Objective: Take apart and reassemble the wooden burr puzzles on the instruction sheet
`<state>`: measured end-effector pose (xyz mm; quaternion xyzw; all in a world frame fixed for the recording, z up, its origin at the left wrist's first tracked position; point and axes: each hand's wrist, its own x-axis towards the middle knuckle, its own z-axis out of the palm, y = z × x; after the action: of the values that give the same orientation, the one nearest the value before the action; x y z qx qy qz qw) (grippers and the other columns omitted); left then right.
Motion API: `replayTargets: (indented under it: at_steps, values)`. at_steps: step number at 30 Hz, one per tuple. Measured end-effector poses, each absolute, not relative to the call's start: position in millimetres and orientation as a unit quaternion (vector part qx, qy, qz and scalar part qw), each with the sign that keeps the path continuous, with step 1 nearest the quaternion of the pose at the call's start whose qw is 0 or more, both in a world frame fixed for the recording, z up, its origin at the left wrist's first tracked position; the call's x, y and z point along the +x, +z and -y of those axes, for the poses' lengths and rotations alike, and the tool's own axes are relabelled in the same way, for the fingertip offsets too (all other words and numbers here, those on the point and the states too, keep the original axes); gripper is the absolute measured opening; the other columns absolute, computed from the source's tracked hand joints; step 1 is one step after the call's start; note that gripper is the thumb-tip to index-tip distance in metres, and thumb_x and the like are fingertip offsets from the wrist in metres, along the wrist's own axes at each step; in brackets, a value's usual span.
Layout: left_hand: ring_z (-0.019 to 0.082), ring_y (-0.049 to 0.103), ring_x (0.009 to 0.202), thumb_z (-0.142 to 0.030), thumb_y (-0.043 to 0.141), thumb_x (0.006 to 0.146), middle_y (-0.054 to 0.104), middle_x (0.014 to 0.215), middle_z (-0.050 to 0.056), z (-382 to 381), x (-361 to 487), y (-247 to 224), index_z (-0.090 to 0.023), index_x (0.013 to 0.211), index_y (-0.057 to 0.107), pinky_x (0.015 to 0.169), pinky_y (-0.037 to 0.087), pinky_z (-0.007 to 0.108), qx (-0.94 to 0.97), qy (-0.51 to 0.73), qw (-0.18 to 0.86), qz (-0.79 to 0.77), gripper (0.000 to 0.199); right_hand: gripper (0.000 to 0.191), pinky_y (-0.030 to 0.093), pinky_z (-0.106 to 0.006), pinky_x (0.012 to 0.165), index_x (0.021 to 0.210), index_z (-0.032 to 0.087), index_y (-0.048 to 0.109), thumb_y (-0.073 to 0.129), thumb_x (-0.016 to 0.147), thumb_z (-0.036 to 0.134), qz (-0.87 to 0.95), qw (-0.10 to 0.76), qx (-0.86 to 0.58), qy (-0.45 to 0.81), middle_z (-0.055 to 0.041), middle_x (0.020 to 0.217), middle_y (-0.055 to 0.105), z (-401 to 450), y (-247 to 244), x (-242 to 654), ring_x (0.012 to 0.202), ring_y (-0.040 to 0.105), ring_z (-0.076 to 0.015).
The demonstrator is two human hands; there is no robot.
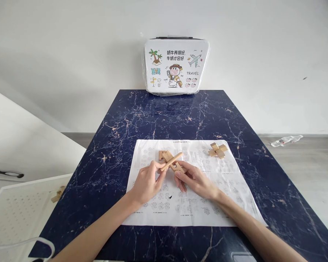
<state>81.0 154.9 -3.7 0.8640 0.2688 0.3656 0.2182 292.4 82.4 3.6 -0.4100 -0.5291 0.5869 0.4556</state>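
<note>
Slim wooden stick (172, 161), pinched by the left hand (149, 182), crosses notched wood (177, 167) pinched by the right hand (196, 180).

Instruction sheet (191, 203) on desk (164, 120), assembled burr puzzle (218, 150) on sheet's far right corner, carry case (176, 67) at desk's far edge against wall (98, 54), plastic bottle (286, 140) on floor (303, 167) right.

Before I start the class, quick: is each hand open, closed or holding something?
Left hand: closed, pinching a wooden stick.
Right hand: closed, gripping a notched wooden piece.
</note>
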Motion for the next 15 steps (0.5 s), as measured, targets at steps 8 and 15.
replayTargets:
  at_steps: [8,15]
  values:
    - [0.022,0.082,0.08,-0.023,0.057,0.108,0.078,0.094,0.007,-153.6,80.3,-3.9,-0.022,0.106,0.049,0.064,0.064,0.03,0.856,0.372,0.229,-0.276,0.008,0.041,0.05,-0.03,0.055,0.137,0.019,0.058,0.053,0.111,0.05,0.539,0.447,-0.41,0.584,0.0021,0.076,0.064,-81.4,5.8,294.0,0.055,0.055,-0.0119]
    - [0.025,0.082,0.08,-0.02,0.058,0.106,0.079,0.093,0.01,-151.4,81.4,-2.9,-0.022,0.104,0.049,0.061,0.063,0.03,0.857,0.375,0.214,-0.281,0.01,0.037,0.048,-0.03,0.056,0.135,0.018,0.056,0.05,0.113,0.047,0.554,0.441,-0.42,0.568,0.004,0.074,0.061,-79.9,2.5,292.1,0.053,0.053,-0.0112]
